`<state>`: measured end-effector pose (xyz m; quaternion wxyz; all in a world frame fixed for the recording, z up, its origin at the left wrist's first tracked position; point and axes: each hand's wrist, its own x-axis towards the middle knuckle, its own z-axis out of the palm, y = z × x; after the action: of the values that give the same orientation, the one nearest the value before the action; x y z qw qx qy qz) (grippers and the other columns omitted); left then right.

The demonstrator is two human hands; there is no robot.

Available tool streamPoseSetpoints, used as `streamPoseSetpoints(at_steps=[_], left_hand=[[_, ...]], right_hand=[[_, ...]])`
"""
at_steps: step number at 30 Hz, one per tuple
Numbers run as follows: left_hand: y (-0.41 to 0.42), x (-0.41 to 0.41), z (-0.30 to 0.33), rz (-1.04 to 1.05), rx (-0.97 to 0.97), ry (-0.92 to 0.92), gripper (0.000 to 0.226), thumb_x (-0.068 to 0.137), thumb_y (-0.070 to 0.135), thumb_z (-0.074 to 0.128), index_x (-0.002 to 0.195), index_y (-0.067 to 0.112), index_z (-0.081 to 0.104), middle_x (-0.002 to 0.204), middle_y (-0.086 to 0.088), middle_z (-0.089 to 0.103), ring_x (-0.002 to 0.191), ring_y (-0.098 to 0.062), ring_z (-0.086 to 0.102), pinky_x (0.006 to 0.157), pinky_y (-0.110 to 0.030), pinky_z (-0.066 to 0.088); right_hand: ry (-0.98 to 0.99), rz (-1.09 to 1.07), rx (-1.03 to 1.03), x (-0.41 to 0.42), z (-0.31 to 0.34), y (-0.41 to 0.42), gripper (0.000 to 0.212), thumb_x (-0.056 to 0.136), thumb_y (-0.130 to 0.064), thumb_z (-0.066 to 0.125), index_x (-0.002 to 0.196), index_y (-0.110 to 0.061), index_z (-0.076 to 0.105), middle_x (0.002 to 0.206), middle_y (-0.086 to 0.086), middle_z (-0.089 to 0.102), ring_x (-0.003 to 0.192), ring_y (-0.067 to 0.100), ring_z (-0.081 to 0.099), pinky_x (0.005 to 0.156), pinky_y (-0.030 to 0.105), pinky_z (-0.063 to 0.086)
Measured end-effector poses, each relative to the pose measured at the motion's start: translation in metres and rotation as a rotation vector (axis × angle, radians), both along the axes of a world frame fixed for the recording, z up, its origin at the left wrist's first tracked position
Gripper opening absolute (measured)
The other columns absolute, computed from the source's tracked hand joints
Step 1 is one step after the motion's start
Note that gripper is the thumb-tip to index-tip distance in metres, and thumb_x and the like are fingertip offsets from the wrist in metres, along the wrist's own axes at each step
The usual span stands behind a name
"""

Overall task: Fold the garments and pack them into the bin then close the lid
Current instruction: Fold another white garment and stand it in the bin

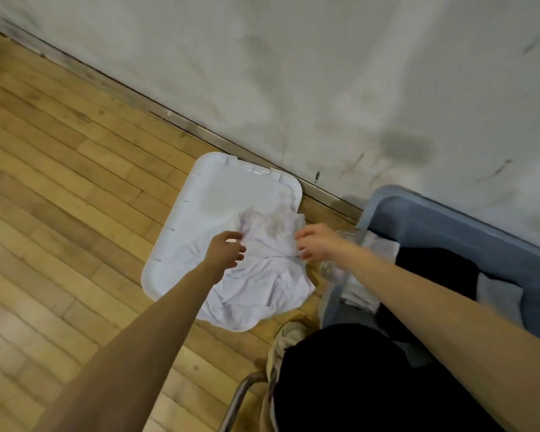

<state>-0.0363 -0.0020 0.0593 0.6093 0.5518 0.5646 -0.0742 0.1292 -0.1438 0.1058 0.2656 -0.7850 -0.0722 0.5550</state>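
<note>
A pale lilac, crumpled cloth garment (262, 275) lies on a white rectangular plastic lid (212, 188) that rests flat on the wooden plank floor (60, 182), near the stained white wall (325, 73). One corner of the garment hangs over the near edge of the lid onto the floor. The left hand (226, 249) is over the middle of the garment with fingers curled; I cannot tell if it pinches the cloth. The right hand (312, 243) holds the right edge of the garment between its curled fingers. Just right of the lid stands a blue-grey plastic bin (449, 226), open, with white and black folded clothes (434, 275) inside. The right forearm crosses over the bin and hides part of it. A beige shoe (289, 330) and a metal tube (240, 397) are near the bottom.
</note>
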Motion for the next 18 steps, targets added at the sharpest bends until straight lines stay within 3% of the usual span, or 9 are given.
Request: streamPoseSetpoints(at_steps=[2,4,7,9,12,14,18], left_hand=[[0.000,-0.017,-0.029,-0.010,-0.015,0.055,0.028,0.089,-0.002,0.050,0.111,0.006,0.064,0.088,-0.014,0.065,0.067,-0.019,0.058,0.058,-0.026,0.043],[-0.004,-0.027,-0.059,-0.035,-0.045,0.112,0.027,0.088,-0.002,0.052,0.110,0.004,0.065,0.087,-0.015,0.064,0.066,-0.019,0.057,0.055,-0.024,0.043],[-0.014,-0.034,-0.096,-0.041,-0.051,0.159,0.025,0.086,-0.001,0.052,0.104,0.009,0.067,0.089,-0.013,0.067,0.067,-0.018,0.059,0.057,-0.023,0.046],[-0.021,-0.035,-0.120,-0.078,-0.007,0.187,0.026,0.085,0.002,0.053,0.101,0.016,0.068,0.093,-0.011,0.069,0.070,-0.018,0.060,0.062,-0.026,0.049],[-0.034,-0.037,-0.152,-0.188,0.105,0.232,0.030,0.085,0.006,0.059,0.114,0.014,0.064,0.101,-0.007,0.066,0.083,-0.018,0.061,0.068,-0.023,0.046],[-0.044,-0.040,-0.169,-0.231,0.252,0.213,0.038,0.084,0.008,0.065,0.121,0.013,0.057,0.110,-0.006,0.060,0.097,-0.019,0.057,0.079,-0.022,0.042],[-0.051,-0.038,-0.188,-0.200,0.339,0.213,0.041,0.080,0.022,0.075,0.115,0.016,0.053,0.107,0.000,0.054,0.092,-0.015,0.053,0.081,-0.028,0.044]], right_hand=[[-0.007,0.066,-0.024,-0.009,-0.034,0.012,0.023,0.091,-0.003,0.055,0.111,0.003,0.063,0.084,0.009,0.055,0.072,0.021,0.054,0.061,0.028,0.047],[0.011,0.112,-0.069,-0.019,-0.067,0.021,0.017,0.092,-0.005,0.055,0.107,-0.004,0.064,0.084,0.006,0.054,0.075,0.020,0.053,0.062,0.029,0.045],[0.036,0.166,-0.140,-0.030,-0.107,0.024,0.031,0.093,-0.007,0.052,0.121,0.003,0.058,0.111,0.021,0.061,0.103,0.035,0.060,0.086,0.041,0.052],[0.014,0.229,-0.184,-0.035,-0.124,0.023,0.035,0.093,-0.011,0.051,0.126,0.000,0.056,0.128,0.026,0.055,0.116,0.038,0.056,0.098,0.047,0.048],[-0.025,0.358,-0.216,-0.039,-0.146,0.020,0.043,0.095,-0.013,0.050,0.136,-0.002,0.048,0.145,0.022,0.040,0.122,0.038,0.051,0.096,0.042,0.050],[-0.073,0.444,-0.227,-0.040,-0.159,0.018,0.050,0.095,-0.016,0.051,0.142,-0.006,0.040,0.150,0.018,0.030,0.128,0.037,0.044,0.096,0.037,0.047],[-0.137,0.579,-0.292,-0.051,-0.185,0.018,0.067,0.090,-0.018,0.052,0.150,-0.017,0.022,0.155,0.014,0.018,0.137,0.037,0.029,0.104,0.043,0.040]])
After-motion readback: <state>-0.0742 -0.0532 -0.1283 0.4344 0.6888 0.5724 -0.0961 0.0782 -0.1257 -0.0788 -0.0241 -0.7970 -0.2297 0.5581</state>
